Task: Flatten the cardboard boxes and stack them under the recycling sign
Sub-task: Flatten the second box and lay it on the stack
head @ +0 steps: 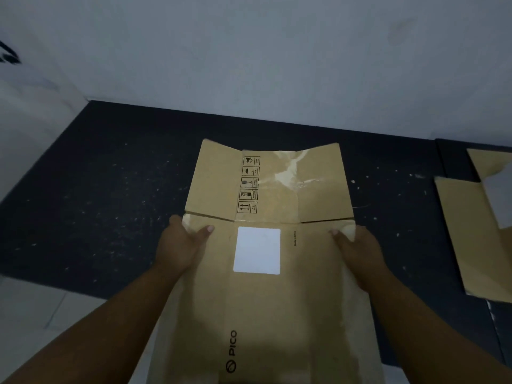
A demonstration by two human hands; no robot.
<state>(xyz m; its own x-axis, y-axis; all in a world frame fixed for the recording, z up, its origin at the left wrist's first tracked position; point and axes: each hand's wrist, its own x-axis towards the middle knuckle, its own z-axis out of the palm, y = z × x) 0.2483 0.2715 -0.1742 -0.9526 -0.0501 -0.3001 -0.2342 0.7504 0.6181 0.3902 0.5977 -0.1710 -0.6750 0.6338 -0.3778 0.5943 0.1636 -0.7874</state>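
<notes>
Hands, left [181, 246] at nine o'clock and right [357, 252] at three, pinch the flattened cardboard box [266, 286] by its side edges.

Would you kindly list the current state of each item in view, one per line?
PICO cardboard box: flattened, far flaps spread open, held by both side edges.
White label: stuck on the box, blank.
Second cardboard piece: flat on the dark mat at right.
Left hand: gripping the box's left edge.
Right hand: gripping the box's right edge.
</notes>
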